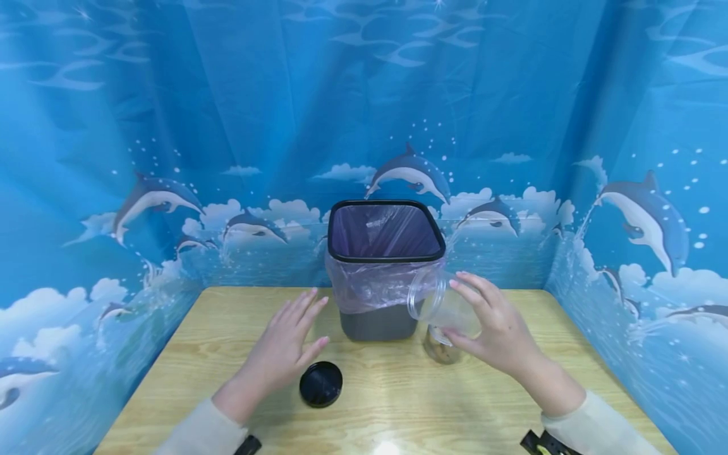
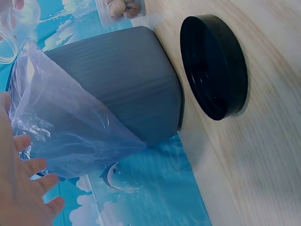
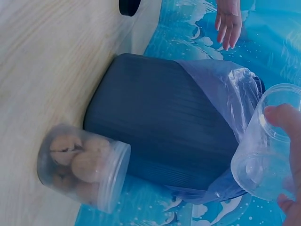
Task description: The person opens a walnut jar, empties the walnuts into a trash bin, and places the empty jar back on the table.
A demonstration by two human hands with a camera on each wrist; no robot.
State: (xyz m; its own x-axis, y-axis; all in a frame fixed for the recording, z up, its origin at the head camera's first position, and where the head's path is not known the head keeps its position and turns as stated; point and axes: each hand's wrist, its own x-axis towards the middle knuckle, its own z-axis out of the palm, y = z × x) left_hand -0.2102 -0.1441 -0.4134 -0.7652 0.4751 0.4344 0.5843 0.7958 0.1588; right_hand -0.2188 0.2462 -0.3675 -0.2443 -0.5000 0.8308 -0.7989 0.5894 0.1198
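My right hand (image 1: 500,325) grips a clear plastic jar (image 1: 449,303), tilted on its side with its mouth toward the bin. In the right wrist view this jar (image 3: 263,146) looks see-through, with nothing visible inside. Below it on the table stands a second clear jar (image 3: 84,167) holding several round brown things that look like walnuts. My left hand (image 1: 284,344) hovers left of the bin, fingers spread and holding nothing. A black round lid (image 1: 321,384) lies by its thumb, hollow side up in the left wrist view.
A dark grey trash bin (image 1: 378,323) with a black rim and a translucent purple liner (image 1: 364,284) stands at the table's back middle. The wooden table (image 1: 387,392) meets blue dolphin-print curtains (image 1: 273,126) at its back and sides.
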